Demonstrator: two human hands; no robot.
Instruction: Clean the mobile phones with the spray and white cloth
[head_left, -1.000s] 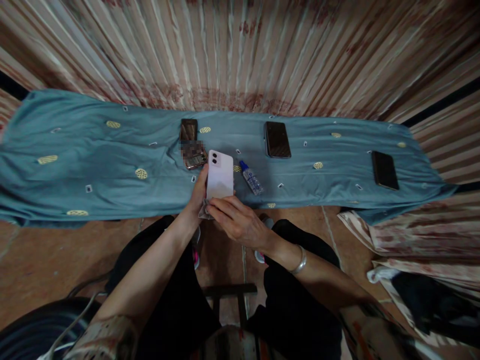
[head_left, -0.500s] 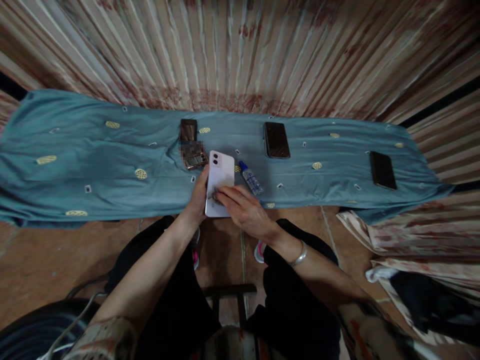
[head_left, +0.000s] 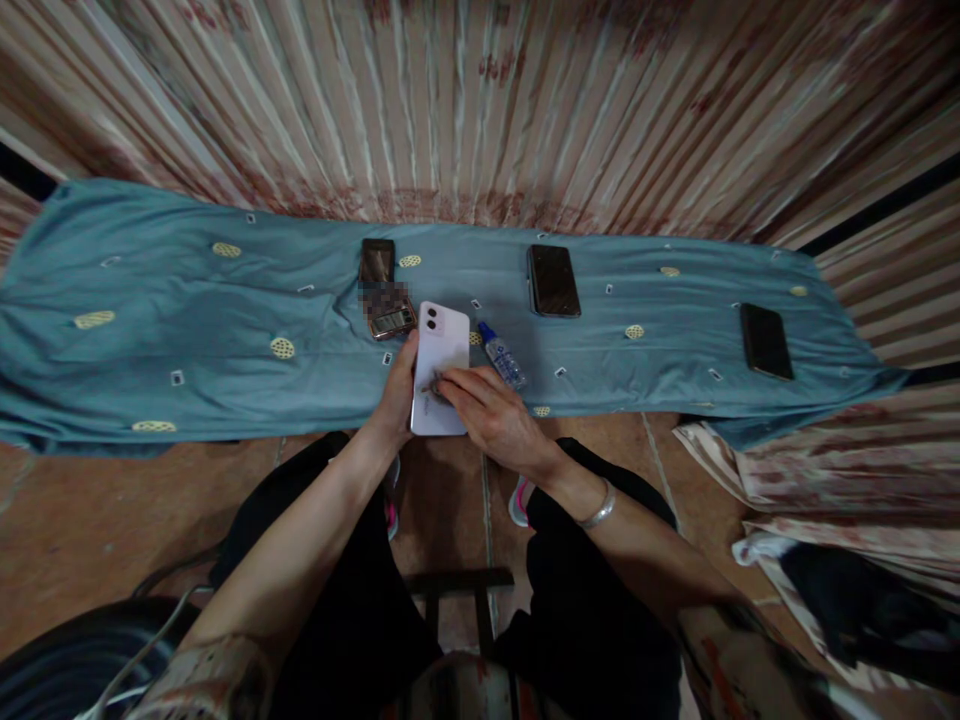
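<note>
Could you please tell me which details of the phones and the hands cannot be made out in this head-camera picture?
- White phone: only its back shows; its screen faces away.
- Small cloth: mostly hidden under the right hand.
- Left hand: its fingers are hidden behind the phone.
- Phone beside it: its middle is blurred.
- Small bottle: the label is too small to read.

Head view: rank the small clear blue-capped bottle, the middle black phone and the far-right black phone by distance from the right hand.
1. Small clear blue-capped bottle, just beyond the right hand.
2. Middle black phone, farther back, to the right.
3. Far-right black phone, near the cloth's right end.
</note>
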